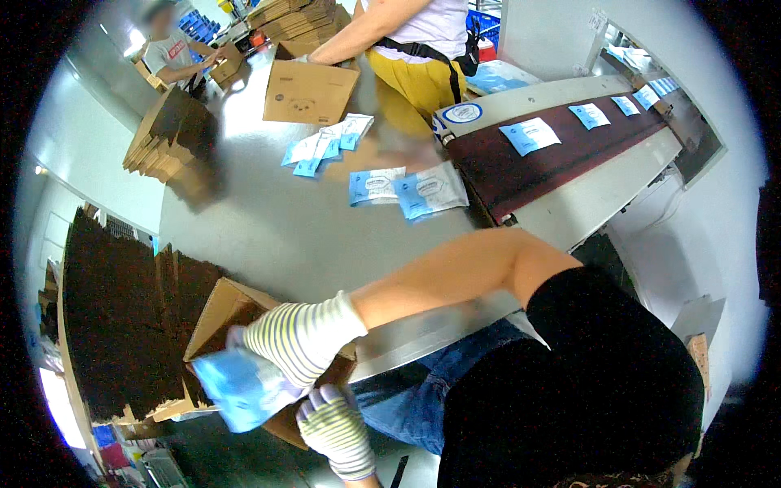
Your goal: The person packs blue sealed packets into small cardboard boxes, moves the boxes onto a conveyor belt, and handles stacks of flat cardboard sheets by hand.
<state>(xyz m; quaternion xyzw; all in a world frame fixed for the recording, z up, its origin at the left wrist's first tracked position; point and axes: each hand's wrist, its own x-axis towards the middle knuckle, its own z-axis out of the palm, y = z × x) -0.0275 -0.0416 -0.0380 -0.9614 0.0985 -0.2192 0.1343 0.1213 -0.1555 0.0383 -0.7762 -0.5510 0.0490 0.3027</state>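
My right hand [297, 337], in a striped knit glove, is closed on a blue-and-white packet [244, 390], slightly blurred. It reaches across an open cardboard box [220, 313] at the table's near left edge. The hand and packet hide much of the box's inside. Close below, my left hand [335, 431] wears a matching glove. Its fingers are apart beside the packet's end and the box, and I see nothing held in them. Two more packets [431, 191] lie on the table further up, near the conveyor.
At right, a dark red conveyor belt [561, 163] carries several spaced packets. Loose packets [325, 146] lie mid-table. A co-worker's arm [358, 37] reaches into another carton [309, 93]. Stacked flat cartons [167, 138] stand far left; another person [171, 53] handles a box behind them.
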